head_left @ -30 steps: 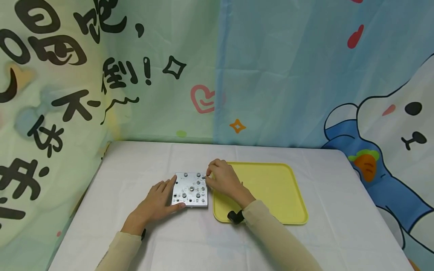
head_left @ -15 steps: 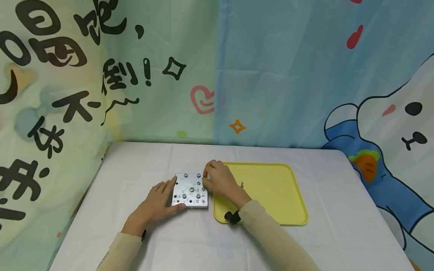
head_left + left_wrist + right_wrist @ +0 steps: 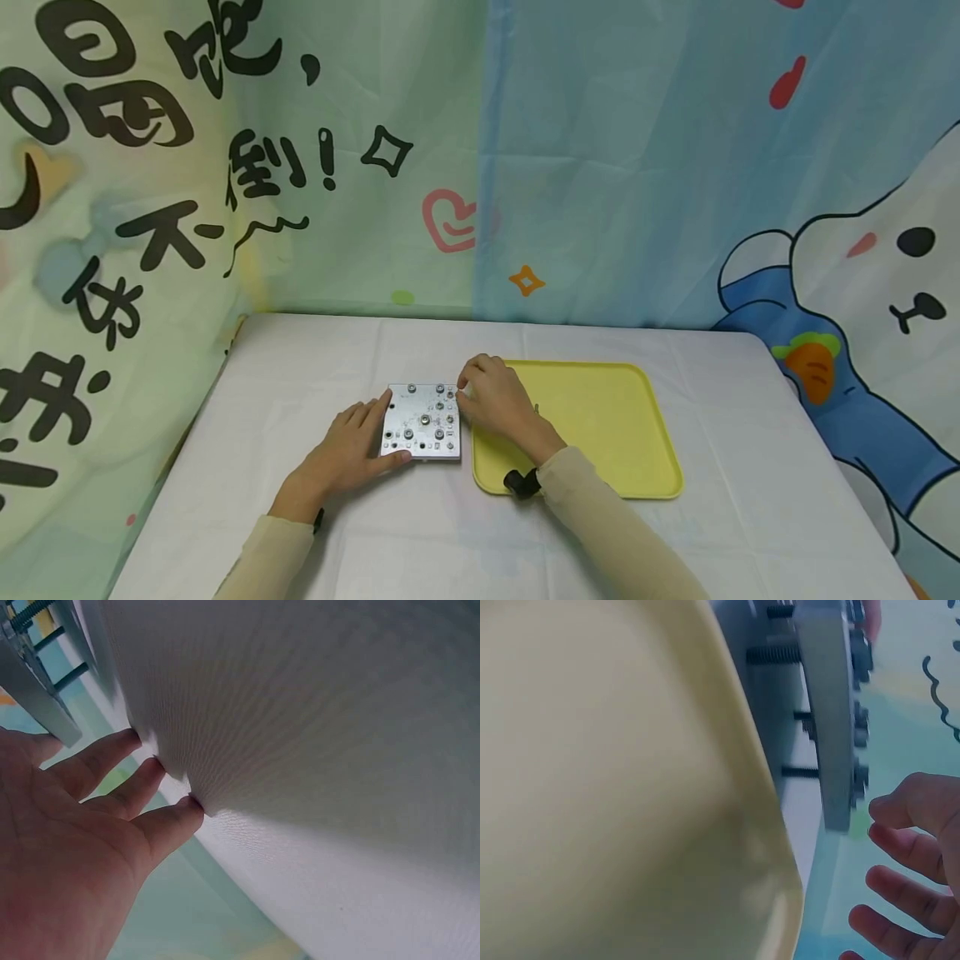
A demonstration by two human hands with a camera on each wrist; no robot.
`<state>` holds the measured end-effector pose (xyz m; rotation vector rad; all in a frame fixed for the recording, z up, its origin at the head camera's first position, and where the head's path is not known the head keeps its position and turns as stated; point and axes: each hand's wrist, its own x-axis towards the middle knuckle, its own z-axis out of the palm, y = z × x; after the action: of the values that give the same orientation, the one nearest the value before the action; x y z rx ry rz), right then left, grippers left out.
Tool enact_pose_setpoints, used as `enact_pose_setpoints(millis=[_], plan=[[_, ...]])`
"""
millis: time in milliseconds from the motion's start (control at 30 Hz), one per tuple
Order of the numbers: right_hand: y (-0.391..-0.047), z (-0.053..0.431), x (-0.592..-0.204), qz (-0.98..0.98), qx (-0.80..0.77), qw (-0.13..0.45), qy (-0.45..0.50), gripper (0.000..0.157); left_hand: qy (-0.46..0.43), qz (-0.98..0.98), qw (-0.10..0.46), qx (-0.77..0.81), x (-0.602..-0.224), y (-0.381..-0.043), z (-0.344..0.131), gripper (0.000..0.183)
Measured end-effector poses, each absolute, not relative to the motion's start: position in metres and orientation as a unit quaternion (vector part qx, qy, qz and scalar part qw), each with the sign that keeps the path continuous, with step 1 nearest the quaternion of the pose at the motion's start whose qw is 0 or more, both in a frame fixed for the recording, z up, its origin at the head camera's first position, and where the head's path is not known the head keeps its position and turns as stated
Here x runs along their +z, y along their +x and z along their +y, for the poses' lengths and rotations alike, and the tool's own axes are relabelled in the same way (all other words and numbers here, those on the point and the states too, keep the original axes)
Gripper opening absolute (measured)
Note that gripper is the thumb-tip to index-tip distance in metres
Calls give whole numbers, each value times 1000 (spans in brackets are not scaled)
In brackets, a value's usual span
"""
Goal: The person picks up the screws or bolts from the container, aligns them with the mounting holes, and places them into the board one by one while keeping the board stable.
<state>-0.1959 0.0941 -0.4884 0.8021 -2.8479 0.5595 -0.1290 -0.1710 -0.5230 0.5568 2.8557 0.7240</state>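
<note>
A silver metal plate [image 3: 401, 410] with several bolts [image 3: 424, 420] through it lies raised on the white table. Seen from the side, threaded shafts [image 3: 801, 772] stick out below it. My left hand [image 3: 348, 446] holds the plate at its left side, index finger at the upper left and thumb on the lower edge. Its other fingertips rest on the cloth in the left wrist view. My right hand [image 3: 498, 402] is at the plate's upper right corner. Thumb and index tips are close together, just off a bolt head [image 3: 860, 782], with nothing visible between them.
A yellow tray [image 3: 600, 433] lies right of the plate, partly under the right forearm. A small metal piece [image 3: 536, 408] shows on it beside the right wrist. Printed cloth [image 3: 600, 167] hangs behind the table and along its left side.
My right hand has moved left onto the plate's upper right corner, then back right to its edge. The left hand and the plate have stayed in place.
</note>
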Motion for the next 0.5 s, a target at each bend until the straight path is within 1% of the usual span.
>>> enact_pose_setpoints(millis=[200,500], plan=[[-191,121,-485,-951,191,73,232,9,183,950,74,240,-522,-128,-171,102],[-185,168,-493,-957,203,85,189,10,190,949,68,243,-519,-127,-170,101]])
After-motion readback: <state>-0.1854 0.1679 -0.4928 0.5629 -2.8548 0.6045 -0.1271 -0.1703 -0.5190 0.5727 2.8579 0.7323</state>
